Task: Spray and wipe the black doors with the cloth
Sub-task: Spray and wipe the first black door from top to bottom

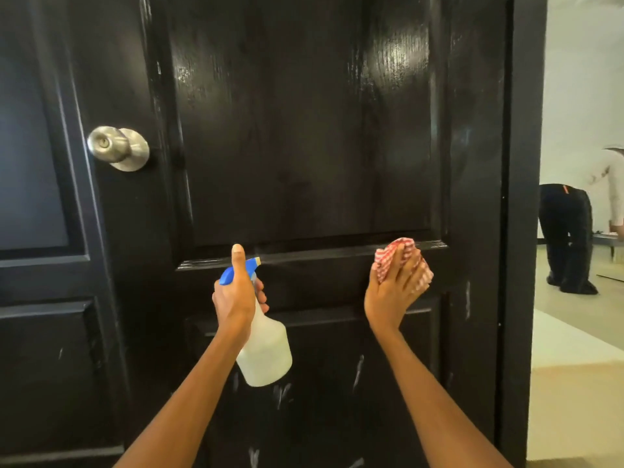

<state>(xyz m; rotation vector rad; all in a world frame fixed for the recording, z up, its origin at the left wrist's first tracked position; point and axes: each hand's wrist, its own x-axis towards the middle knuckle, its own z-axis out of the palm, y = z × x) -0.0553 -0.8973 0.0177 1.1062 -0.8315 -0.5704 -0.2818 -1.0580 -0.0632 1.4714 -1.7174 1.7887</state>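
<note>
left hand (236, 295): gripping, thumb up | right hand (393, 288): fingers curled, raised

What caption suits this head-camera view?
Left hand aims a spray bottle at a black door while right hand presses a checked cloth against it.

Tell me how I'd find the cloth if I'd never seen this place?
Start at the big black door filling the view. Go down to the ledge below its tall upper panel, toward the right. The cloth is bunched there under the right hand; it is the only red-and-white checked thing, unlike the white spray bottle with its blue top.
</note>
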